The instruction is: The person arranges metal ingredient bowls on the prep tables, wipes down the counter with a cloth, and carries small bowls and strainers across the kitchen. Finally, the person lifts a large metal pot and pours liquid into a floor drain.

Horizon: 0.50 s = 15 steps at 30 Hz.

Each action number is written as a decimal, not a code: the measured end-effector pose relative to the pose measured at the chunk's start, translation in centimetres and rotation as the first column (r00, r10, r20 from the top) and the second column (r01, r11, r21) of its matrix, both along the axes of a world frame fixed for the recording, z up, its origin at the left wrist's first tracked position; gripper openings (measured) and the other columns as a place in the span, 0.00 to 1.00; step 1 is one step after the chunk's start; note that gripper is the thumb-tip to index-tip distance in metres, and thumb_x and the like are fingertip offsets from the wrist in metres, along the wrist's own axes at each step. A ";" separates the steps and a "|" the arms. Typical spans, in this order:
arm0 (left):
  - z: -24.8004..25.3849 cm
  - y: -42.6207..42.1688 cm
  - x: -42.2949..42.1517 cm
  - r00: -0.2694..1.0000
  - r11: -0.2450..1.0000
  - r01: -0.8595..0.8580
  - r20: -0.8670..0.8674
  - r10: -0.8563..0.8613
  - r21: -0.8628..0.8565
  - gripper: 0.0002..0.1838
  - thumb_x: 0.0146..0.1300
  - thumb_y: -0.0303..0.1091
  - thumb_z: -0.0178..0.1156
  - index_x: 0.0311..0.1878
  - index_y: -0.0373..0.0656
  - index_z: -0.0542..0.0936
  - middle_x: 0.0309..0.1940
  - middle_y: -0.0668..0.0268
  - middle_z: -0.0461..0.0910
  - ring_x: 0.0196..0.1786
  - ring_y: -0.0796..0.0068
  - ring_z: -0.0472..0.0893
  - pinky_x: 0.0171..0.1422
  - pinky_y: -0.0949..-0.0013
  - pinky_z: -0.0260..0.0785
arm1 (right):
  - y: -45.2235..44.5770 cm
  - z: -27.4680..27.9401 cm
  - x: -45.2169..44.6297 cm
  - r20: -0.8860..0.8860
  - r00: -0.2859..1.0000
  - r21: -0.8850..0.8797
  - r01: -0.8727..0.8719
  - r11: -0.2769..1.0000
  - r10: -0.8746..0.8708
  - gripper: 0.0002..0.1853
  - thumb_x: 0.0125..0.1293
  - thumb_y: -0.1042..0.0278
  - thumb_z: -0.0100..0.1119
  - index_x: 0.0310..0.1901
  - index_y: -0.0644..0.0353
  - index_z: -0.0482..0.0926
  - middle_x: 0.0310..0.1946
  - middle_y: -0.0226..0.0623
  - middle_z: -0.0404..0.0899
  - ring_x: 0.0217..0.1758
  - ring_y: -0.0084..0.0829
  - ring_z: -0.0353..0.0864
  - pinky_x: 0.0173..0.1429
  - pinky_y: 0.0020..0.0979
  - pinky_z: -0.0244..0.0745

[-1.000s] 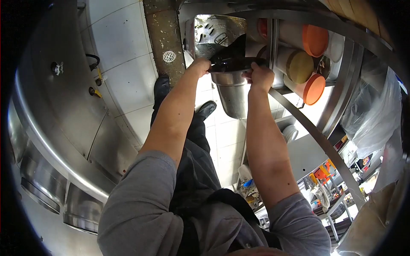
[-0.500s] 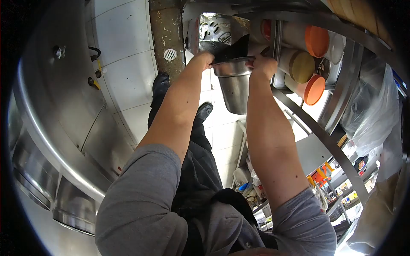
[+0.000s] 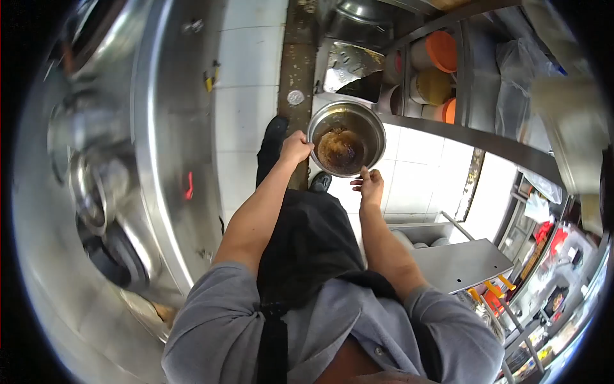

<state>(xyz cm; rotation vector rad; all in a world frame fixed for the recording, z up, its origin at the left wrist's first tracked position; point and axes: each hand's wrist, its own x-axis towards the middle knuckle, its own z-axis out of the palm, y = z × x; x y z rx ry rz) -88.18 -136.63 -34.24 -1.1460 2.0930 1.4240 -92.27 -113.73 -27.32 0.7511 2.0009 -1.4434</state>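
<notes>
A deep round metal pot (image 3: 346,138) is held out in front of my body, its mouth facing up toward me. Brown residue or liquid shows inside it; which of the two I cannot tell. My left hand (image 3: 296,148) grips the pot's left rim. At the near right rim, my right hand (image 3: 369,185) has its thumb or a fingertip on the edge and its other fingers curled below. Beyond the pot stands a square metal tin (image 3: 354,68) with a dark opening.
On the right, a metal rack (image 3: 473,136) holds containers with orange lids (image 3: 441,51). A steel counter (image 3: 167,128) runs along the left, with metal pots (image 3: 89,192) beside it. A drain cover (image 3: 295,97) lies beyond my feet. A grey panel (image 3: 460,264) is at the lower right.
The pot has come away from the tin, closer to my body, and its inside now shows. My arms are more bent, and the whole view has shifted, with more of the left counter in sight.
</notes>
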 end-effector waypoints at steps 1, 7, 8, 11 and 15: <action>3.5 0.2 2.3 0.991 0.988 -0.135 0.004 0.135 0.082 0.12 0.49 0.34 0.64 0.29 0.37 0.74 0.26 0.55 0.80 0.30 0.59 0.82 0.38 0.60 0.75 | 0.7 1.6 0.5 -0.033 0.991 -0.058 -0.133 0.989 0.132 0.13 0.68 0.66 0.53 0.30 0.66 0.68 0.21 0.39 0.74 0.18 0.30 0.78 0.17 0.27 0.72; 18.8 6.4 17.5 0.781 0.783 -0.620 -0.062 0.621 0.048 0.10 0.49 0.29 0.63 0.26 0.38 0.71 0.19 0.57 0.78 0.15 0.71 0.77 0.21 0.67 0.70 | 2.7 14.5 4.7 -0.068 0.764 -0.242 -0.637 0.732 0.642 0.15 0.68 0.59 0.54 0.31 0.63 0.70 0.26 0.39 0.76 0.19 0.27 0.77 0.20 0.23 0.70; 20.5 7.5 19.6 0.753 0.757 -0.653 -0.114 0.648 -0.015 0.07 0.49 0.25 0.62 0.25 0.37 0.72 0.18 0.61 0.76 0.18 0.75 0.76 0.20 0.71 0.70 | 2.8 16.1 5.7 -0.093 0.733 -0.317 -0.664 0.677 0.674 0.15 0.68 0.58 0.53 0.33 0.64 0.72 0.27 0.39 0.77 0.20 0.26 0.77 0.21 0.23 0.70; 25.6 9.9 26.0 0.732 0.655 -0.671 -0.172 0.659 -0.347 0.12 0.44 0.35 0.65 0.28 0.38 0.76 0.23 0.53 0.79 0.30 0.58 0.79 0.37 0.59 0.72 | 4.4 16.1 8.9 -0.175 0.672 -0.305 -0.732 0.610 0.719 0.19 0.71 0.55 0.46 0.44 0.67 0.74 0.29 0.40 0.78 0.21 0.27 0.77 0.24 0.25 0.73; 31.2 13.0 34.8 0.564 0.396 -0.811 -0.401 0.722 -0.430 0.13 0.42 0.36 0.65 0.28 0.39 0.75 0.22 0.51 0.78 0.27 0.49 0.78 0.35 0.56 0.72 | 10.7 3.7 9.9 -0.023 -0.482 0.297 -0.840 -0.455 0.876 0.25 0.70 0.46 0.41 0.35 0.61 0.77 0.27 0.42 0.80 0.30 0.34 0.82 0.35 0.34 0.75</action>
